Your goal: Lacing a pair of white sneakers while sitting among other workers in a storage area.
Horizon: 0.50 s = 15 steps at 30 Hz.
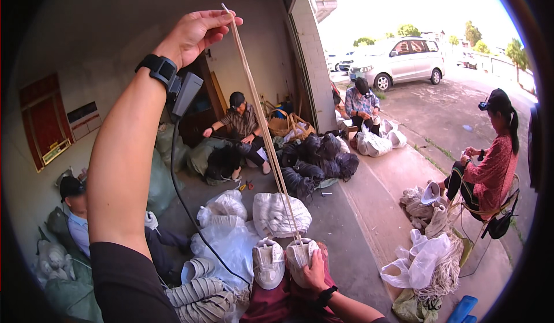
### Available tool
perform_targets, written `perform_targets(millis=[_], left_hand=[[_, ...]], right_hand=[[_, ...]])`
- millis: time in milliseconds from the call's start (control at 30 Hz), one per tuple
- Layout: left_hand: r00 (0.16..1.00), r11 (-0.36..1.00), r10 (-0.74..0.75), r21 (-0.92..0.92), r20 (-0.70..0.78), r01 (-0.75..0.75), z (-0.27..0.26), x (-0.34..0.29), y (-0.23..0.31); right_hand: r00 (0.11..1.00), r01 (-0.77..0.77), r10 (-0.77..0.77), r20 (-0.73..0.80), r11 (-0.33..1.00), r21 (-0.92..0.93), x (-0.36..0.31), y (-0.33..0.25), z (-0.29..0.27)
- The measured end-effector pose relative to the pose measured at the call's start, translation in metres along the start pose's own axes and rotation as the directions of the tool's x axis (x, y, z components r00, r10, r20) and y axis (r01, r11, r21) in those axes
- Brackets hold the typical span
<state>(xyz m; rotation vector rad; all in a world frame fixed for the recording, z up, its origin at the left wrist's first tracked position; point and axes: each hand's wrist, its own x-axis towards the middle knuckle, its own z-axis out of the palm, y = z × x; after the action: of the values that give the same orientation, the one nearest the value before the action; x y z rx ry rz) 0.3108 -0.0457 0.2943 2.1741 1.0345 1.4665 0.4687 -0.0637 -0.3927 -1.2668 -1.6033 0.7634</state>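
Observation:
My left hand point(199, 32) is raised high at the upper left, its thumb and fingers pinched on the upper end of a long beige shoelace point(254, 92). The lace runs taut in close strands down to the front of a pale sneaker point(299, 258) on my lap. Around the right side of that sneaker my right hand point(314, 272) is closed, with the thumb near the lace holes. A second pale sneaker point(269, 268) stands beside it to the left, apart from both hands.
Stacked pale shoes point(199, 294) and clear plastic bags point(228, 242) lie at my left. Ahead is a bundle of shoes point(280, 214), then black bags point(323, 156). Several people sit around. At right are loose laces point(444, 271). A black cable point(190, 199) hangs from my left wrist.

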Motion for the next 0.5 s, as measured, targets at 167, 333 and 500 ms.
perform_targets(millis=[167,333,500], left_hand=[[0.999,1.000,-0.003,-0.012,0.032,0.004,-0.002,-0.001,0.003],[0.999,1.000,0.001,0.000,0.052,-0.001,-0.003,-0.001,0.009],[0.998,1.000,-0.006,0.003,0.056,0.006,-0.004,-0.002,0.008]], right_hand=[[0.999,-0.044,0.043,0.022,0.999,0.015,-0.004,-0.011,-0.007],[0.995,-0.098,0.098,-0.003,0.993,0.071,-0.002,-0.022,-0.010],[0.997,-0.070,0.070,0.011,0.997,0.043,-0.004,-0.013,-0.009]])
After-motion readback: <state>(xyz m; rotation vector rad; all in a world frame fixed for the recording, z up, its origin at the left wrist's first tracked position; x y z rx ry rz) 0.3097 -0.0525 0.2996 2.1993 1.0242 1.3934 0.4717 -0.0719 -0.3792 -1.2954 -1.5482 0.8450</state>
